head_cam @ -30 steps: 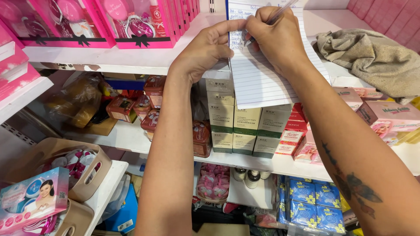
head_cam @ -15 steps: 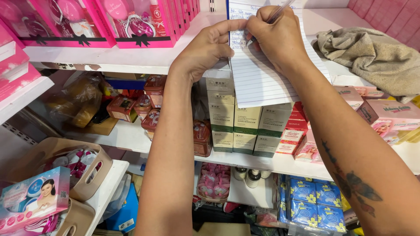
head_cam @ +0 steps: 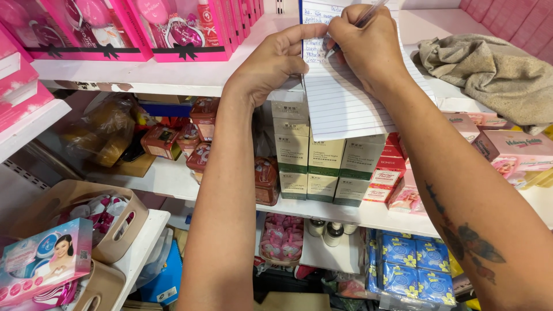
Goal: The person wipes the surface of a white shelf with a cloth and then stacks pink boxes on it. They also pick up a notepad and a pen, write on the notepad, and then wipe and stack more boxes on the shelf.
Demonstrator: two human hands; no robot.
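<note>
Head camera looks down over both arms at a stack of white shelves crowded with boxed goods. On the top shelf [head_cam: 173, 78] lies a sheet of lined paper [head_cam: 345, 98], its lower part hanging past the shelf edge in front of the boxes below. The right hand [head_cam: 368, 49] is closed around a pen [head_cam: 360, 23], thumb and fingers pinched near the tip, with the tip touching the paper close to its top, where a few lines of handwriting already sit. The left hand [head_cam: 271, 63] is not gripping anything; it rests flat, fingers stretched out, with the thumb and forefinger pressing on the left edge of the paper just beside the writing hand. The right forearm, which carries a tattoo, runs across the lower right of the view.

Just to the right of the paper, on the same shelf, a crumpled grey-beige cloth [head_cam: 489, 69] lies in a heap. To the left stand pink gift boxes [head_cam: 173, 29] with black bows. On the shelf beneath, directly under the paper, are stacked cream-and-green cartons [head_cam: 322, 167], with red boxes [head_cam: 389, 170] beside them. Lower left, a beige basket [head_cam: 115, 230] sits on a side shelf, and blue flowered packets [head_cam: 415, 259] show at the bottom right.
</note>
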